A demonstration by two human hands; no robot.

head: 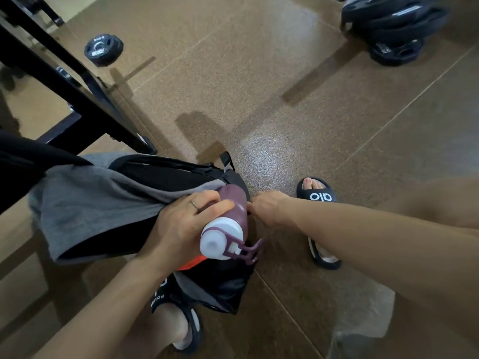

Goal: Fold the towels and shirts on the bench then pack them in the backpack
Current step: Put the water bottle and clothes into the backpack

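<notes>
Our left hand (186, 224) curled round a maroon water bottle (229, 224), its white cap toward us and its base pushed against the side of the grey and black backpack (103, 203). Our right hand (264, 207) reached to the backpack's edge just beside the bottle; whether its fingers pinched the fabric we could not tell. We saw the backpack resting low on the brown floor (259, 86), between our feet in black slides (317, 195). Behind it stood a black bench frame (77, 94). Farther off lay a small weight plate (103, 49) and a stack of plates (394, 24).
</notes>
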